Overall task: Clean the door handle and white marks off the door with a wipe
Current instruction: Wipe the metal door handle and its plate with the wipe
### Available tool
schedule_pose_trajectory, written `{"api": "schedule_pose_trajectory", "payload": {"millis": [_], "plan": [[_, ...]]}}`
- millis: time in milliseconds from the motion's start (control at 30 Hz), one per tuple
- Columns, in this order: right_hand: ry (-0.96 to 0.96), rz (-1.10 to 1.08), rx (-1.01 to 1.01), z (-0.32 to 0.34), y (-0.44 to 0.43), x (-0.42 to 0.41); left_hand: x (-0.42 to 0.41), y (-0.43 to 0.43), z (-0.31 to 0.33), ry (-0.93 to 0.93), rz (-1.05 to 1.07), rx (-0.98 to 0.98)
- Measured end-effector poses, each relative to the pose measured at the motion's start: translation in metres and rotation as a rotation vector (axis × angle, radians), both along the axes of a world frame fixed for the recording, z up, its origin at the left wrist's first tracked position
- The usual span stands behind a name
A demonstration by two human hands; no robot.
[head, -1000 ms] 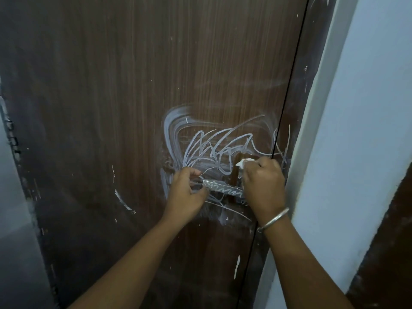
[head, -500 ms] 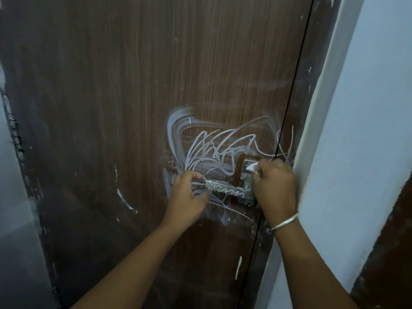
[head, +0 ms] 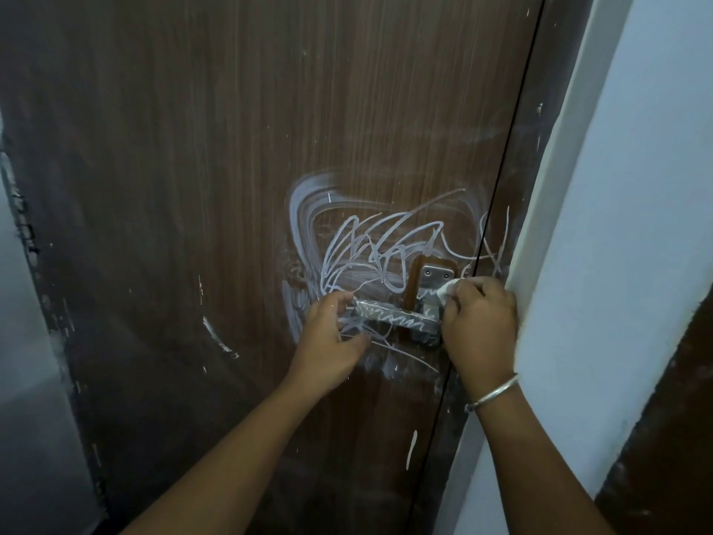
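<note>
Here the right hand (head: 480, 326) pinches the wipe (head: 446, 290) just beside the door handle (head: 389, 317).

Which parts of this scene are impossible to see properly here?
All in the head view:
- Wipe: mostly buried in the right hand; only a white corner shows.
- Handle: its left end is covered by the left hand, and its right end sits behind the right hand.
- Door: top and bottom are cut off by the picture edges.
- Marks: any lying under the two hands are hidden.
</note>
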State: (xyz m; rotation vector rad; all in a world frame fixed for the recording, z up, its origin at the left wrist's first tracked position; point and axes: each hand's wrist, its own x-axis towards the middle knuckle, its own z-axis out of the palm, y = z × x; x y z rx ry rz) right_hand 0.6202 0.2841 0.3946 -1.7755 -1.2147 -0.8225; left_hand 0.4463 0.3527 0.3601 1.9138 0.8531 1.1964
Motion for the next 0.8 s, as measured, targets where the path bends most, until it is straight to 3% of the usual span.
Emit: {"api": "schedule_pose_trajectory", "payload": {"millis": [133, 400, 533, 800], "plan": [[0.006, -0.002, 0.029, 0.002, -0.003, -0.005, -0.001, -0.002, -0.005, -0.025, -0.033, -0.008], [-0.296, 0.028, -0.132, 0.019, -0.007, -0.002, 0.011, -0.006, -0.005, -0.086, 0.047, -0.032], [-0.354, 0.018, -0.203, 0.021, -0.007, 0.000, 0.024, -0.011, -0.007, -0.141, 0.111, -0.042], [-0.441, 0.217, -0.340, 0.029, 0.011, -0.009, 0.030, -0.013, -0.013, -0.178, 0.113, -0.054]]}}
